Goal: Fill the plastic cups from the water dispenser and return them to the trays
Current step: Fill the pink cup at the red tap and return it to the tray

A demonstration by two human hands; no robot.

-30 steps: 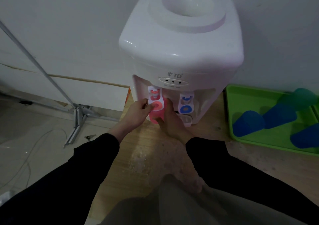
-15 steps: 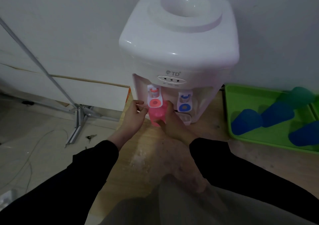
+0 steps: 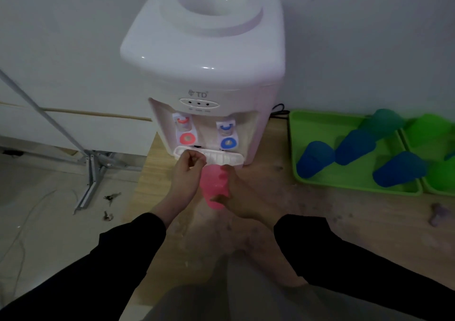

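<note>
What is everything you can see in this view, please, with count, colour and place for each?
water dispenser: 1, white, on the wooden surface
red tap: 1, red, left in the dispenser's recess
blue tap: 1, blue, right in the recess
drip tray: 1, white, below the taps
pink cup: 1, pink, in front of the drip tray
green trays: 2, green, side by side, right of the dispenser
blue cups: 3, blue, in the left tray
teal cup: 1, blue-green, back of that tray
green cups: at least 2, green, right tray, cut by the frame
metal stand: 1, grey, floor at left
left hand: 1, fingers curled, by the drip tray
right hand: 1, gripping the pink cup
</note>
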